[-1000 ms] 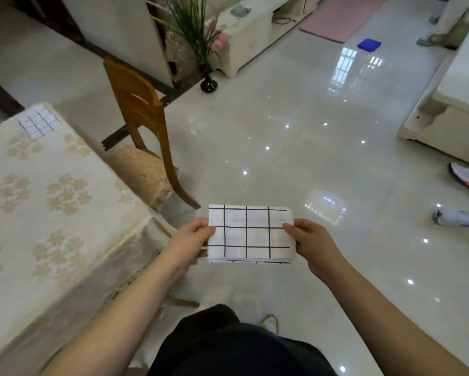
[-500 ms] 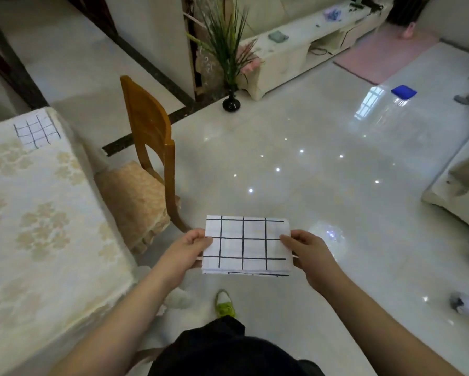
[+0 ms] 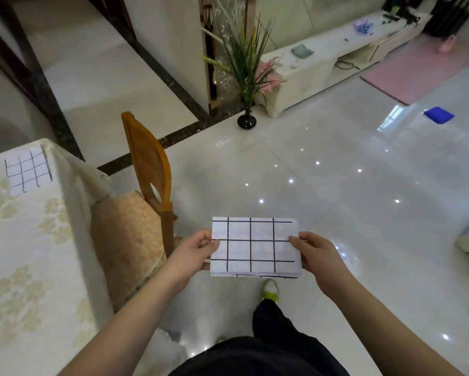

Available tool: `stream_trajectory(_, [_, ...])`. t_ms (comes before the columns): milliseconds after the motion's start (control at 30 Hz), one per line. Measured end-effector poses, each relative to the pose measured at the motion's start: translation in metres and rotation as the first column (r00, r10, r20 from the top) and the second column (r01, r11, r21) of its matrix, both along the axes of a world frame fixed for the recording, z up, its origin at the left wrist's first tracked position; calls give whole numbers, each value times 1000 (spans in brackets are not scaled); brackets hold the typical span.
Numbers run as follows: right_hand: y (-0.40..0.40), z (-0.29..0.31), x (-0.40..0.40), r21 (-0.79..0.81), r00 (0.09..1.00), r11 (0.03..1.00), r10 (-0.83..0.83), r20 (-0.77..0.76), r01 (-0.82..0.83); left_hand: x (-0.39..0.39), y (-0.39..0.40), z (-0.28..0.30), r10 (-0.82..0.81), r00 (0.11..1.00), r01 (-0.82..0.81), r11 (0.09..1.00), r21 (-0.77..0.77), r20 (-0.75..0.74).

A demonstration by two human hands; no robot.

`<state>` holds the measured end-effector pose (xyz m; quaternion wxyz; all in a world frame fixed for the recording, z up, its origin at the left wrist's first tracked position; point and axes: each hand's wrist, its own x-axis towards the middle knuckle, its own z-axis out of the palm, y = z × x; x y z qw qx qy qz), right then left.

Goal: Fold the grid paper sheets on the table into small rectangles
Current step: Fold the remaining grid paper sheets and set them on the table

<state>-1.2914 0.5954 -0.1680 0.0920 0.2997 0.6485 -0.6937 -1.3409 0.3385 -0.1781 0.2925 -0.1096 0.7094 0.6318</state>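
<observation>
The folded sheet (image 3: 255,247) is held in the air over the shiny floor (image 3: 336,185), to the right of the table (image 3: 32,253) and clear of it. It is a flat rectangle with black grid lines on its upper face, and the edges of lower layers show along its near side. The left hand (image 3: 192,251) pinches the sheet's left edge, thumb on top and fingers underneath. The right hand (image 3: 316,253) pinches the right edge in the same way. Both forearms reach in from the bottom of the view, and the sheet lies level between the two hands.

The table stands to the left of the sheet, covered in a pale cloth with a floral pattern. A second sheet (image 3: 27,170) with a grid lies flat near the table's far corner, well apart from the held one. A wooden chair (image 3: 149,169) with a cushioned seat stands just beside the table's right edge, between the table and the held sheet. Below the sheet a dark trouser leg and a shoe (image 3: 270,290) with a green toe show on the floor. Farther off, beyond the sheet, a black vase (image 3: 246,121) with long green leaves stands on the floor beside a white cabinet (image 3: 323,66). A blue pad (image 3: 439,114) lies on the floor to the far right of the sheet.
</observation>
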Motion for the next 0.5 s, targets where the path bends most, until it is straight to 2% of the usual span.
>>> stream_trajectory(133, [29,-9,-79,5,998,998,56,-8,-56,-61,24,-3,44,999,-42,996,-78,30])
stream_trajectory(500, [56,-8,-275,6,971,971,240,-12,-240,-203,64,13,331,943,-326,938,-120,23])
